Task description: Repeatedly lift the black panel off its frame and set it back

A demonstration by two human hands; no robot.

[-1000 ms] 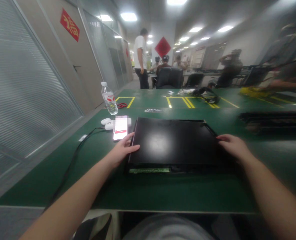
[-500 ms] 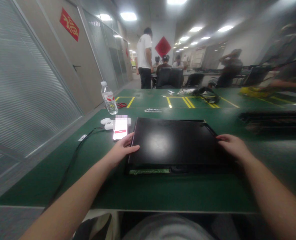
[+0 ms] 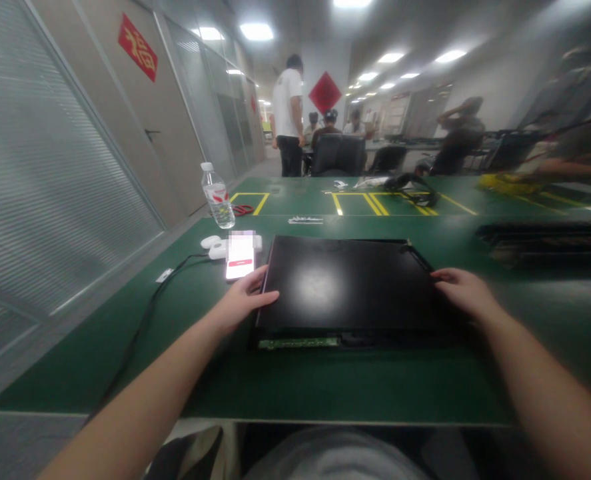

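Observation:
A glossy black display panel (image 3: 355, 283) lies flat on the green table, reflecting a bright spot. Below its near edge a green circuit board strip (image 3: 299, 342) shows, along with part of a dark frame that extends past the panel at the right. My left hand (image 3: 246, 293) grips the panel's left edge, thumb on top and fingers along the side. At the right edge my right hand (image 3: 462, 290) is closed on the panel, its fingertips partly hidden. A lit phone (image 3: 240, 257) lies just beyond my left hand.
Behind the phone are a white power strip (image 3: 218, 250) with a black cable (image 3: 148, 313), a water bottle (image 3: 218, 197) and red-handled scissors (image 3: 242, 210). Dark stacked parts (image 3: 540, 243) sit at the right. Several people are farther back, one standing (image 3: 289, 113).
Hardly anything differs. Both hands keep their places on the display panel, which has not visibly moved.

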